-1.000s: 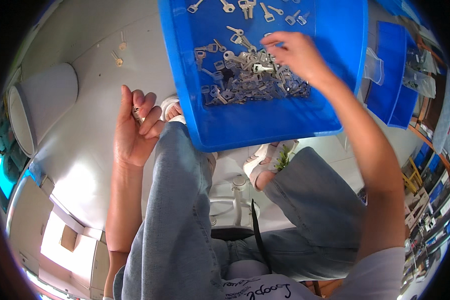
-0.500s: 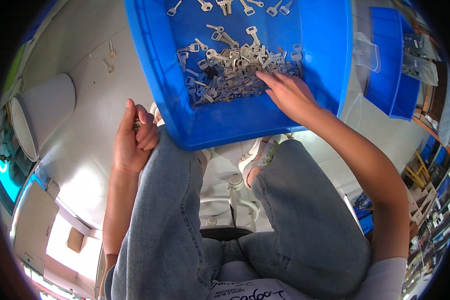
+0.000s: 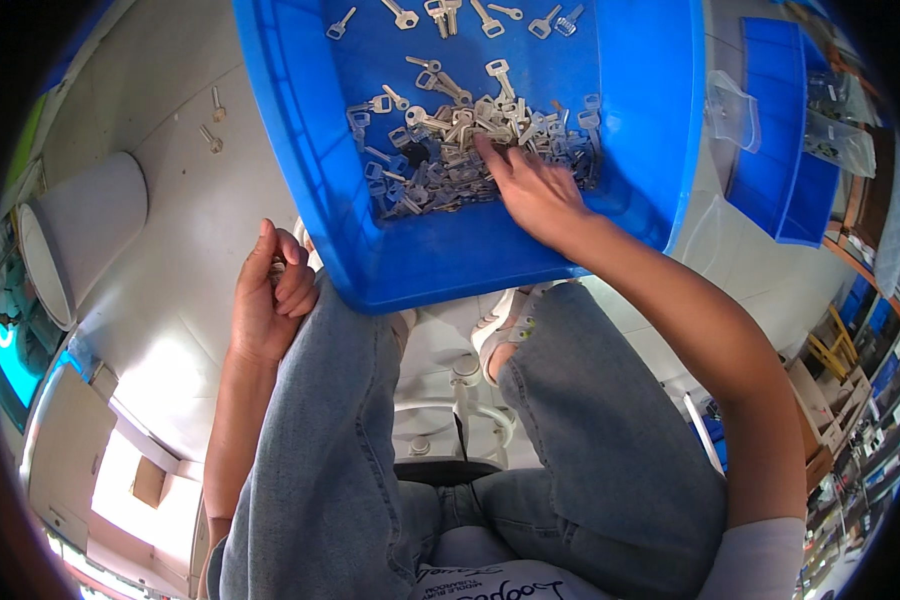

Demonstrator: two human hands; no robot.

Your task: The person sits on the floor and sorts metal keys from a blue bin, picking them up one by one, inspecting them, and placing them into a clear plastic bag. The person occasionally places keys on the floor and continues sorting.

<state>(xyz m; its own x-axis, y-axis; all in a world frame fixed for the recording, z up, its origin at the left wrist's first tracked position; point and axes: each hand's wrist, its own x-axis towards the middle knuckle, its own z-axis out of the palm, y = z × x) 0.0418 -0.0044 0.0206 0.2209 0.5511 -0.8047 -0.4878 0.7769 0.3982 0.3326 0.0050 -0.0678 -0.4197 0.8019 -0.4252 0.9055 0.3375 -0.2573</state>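
Blue bin [image 3: 660,120] rests across the knees, keeping the key pile [image 3: 440,150] under the right hand [image 3: 535,190], whose released grip spreads fingers over it. Left hand [image 3: 270,300], beside the bin's corner, is clenched; contents cannot be told.

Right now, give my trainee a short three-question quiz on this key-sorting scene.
1. True or false: the right hand is on the pile of keys in the blue bin.
2. Where is the left hand? A) inside the bin B) outside it, beside the left knee C) on the white bucket
3. Fill in: two loose keys lie on the ____ floor.

Key: 1 true; 2 B; 3 white.
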